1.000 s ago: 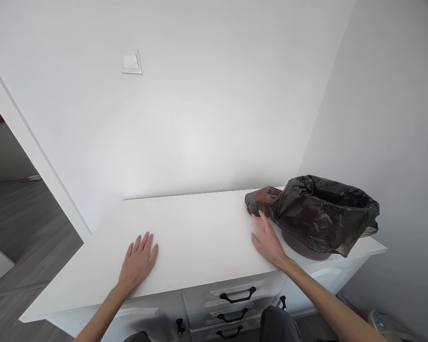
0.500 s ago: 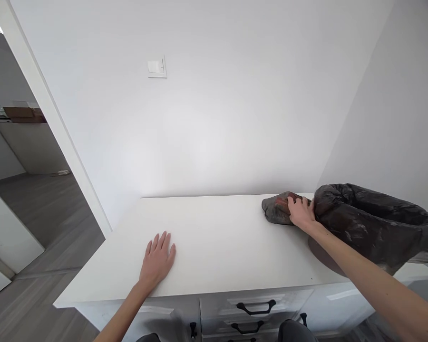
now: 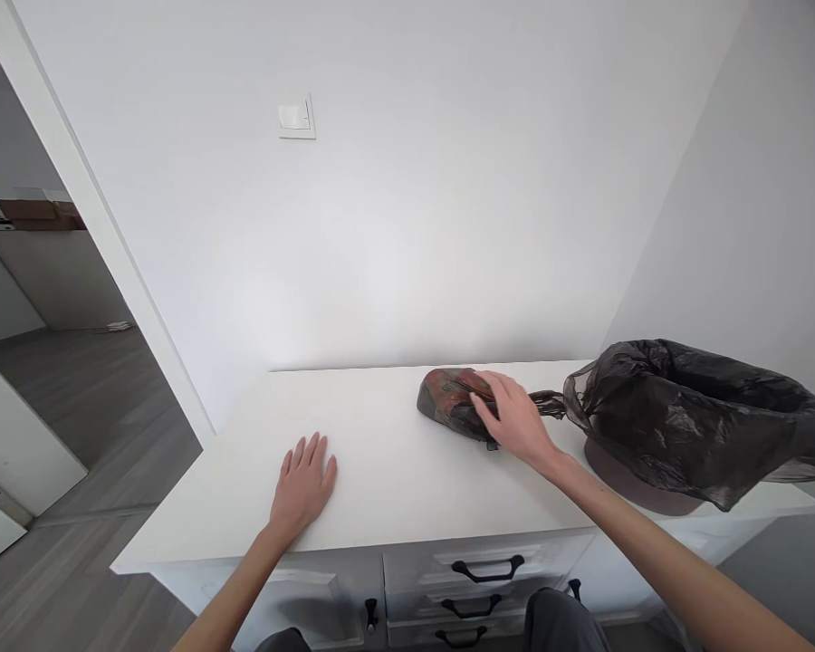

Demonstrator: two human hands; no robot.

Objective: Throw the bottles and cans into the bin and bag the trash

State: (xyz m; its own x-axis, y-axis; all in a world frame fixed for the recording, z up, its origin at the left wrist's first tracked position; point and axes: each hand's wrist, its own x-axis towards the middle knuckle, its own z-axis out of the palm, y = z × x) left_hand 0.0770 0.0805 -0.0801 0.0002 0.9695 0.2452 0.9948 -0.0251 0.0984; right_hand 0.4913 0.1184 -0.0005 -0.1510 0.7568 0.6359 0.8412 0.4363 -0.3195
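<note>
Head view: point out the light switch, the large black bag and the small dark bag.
Light switch (image 3: 294, 117), head view: rocker.
Large black bag (image 3: 696, 427), head view: front side.
Small dark bag (image 3: 449, 397), head view: uncovered left part.

Bag and bin liner are crinkled plastic, the countertop smooth.

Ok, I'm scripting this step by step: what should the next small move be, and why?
Perhaps slide the left hand to the small dark bag to steady it. That hand lies flat on the white countertop, holding nothing, and only the right hand is on the bag.
</note>
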